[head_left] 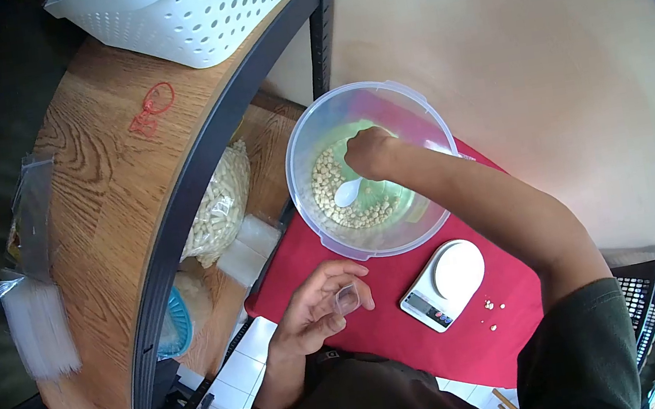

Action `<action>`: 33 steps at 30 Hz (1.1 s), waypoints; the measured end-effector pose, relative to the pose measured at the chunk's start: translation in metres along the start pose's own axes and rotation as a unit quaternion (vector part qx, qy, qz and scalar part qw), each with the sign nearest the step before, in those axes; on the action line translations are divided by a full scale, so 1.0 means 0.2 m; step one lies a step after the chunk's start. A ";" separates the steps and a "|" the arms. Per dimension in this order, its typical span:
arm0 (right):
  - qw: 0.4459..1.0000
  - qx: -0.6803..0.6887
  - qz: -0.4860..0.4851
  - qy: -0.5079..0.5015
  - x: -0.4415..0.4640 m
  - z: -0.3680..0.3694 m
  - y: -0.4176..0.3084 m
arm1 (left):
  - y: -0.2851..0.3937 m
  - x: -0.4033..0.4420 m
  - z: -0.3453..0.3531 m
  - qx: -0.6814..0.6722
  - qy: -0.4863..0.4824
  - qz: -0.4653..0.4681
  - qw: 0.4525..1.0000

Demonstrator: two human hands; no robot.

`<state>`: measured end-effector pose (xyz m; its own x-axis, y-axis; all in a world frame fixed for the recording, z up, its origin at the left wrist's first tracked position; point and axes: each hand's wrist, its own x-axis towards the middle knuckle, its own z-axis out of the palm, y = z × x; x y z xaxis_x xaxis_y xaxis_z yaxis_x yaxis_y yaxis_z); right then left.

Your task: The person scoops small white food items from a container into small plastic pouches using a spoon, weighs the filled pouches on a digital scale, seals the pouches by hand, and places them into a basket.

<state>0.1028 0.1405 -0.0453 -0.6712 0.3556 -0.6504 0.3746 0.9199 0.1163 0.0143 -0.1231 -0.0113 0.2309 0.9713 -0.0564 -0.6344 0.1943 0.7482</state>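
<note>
My right hand (371, 153) reaches down into a large clear plastic tub (312, 222), its fingers closed round the handle of a white spoon (348, 193). The spoon's bowl hangs over small pale pieces (326, 173) that look like nuts or beans, spread along the tub's bottom. In front of the tub, my left hand (318, 304) holds a small clear plastic container (347, 300) between thumb and fingers, its mouth facing up. Close by on the red cloth (373, 290) lies a white kitchen scale (444, 284) with a round platform; I cannot read its display.
A wooden shelf (118, 171) fills the left side, carrying a white perforated basket (218, 19), red bands (151, 112) and clear plastic bags (39, 329). Below it sits a full bag of pale pieces (218, 203). Crumbs (489, 305) lie right of the scale. A black basket (643, 302) stands at right.
</note>
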 end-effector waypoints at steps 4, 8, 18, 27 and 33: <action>1.000 -0.015 -0.011 0.001 -0.04 -0.02 0.02 | -0.04 0.00 -0.04 -0.024 -0.017 0.032 0.999; 1.000 0.002 0.010 -0.006 -0.15 -0.20 0.06 | -0.06 -0.01 -0.06 -0.072 0.006 0.034 0.997; 0.998 0.026 0.038 0.039 -0.02 -0.12 0.01 | -0.03 -0.01 -0.06 -0.009 0.051 0.083 0.995; 0.993 0.113 -0.016 0.019 -0.06 -0.10 0.06 | 0.06 -0.01 -0.04 0.066 0.117 0.131 0.982; 0.981 0.153 -0.059 0.104 -0.24 -0.10 0.18 | 0.16 0.06 -0.04 0.200 0.116 0.177 0.957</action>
<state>0.1352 0.1601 0.0050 -0.8262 0.3043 -0.4742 0.4387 0.8755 -0.2025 -0.0091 -0.1042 0.0057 -0.1458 0.9799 0.1364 -0.2981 -0.1750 0.9383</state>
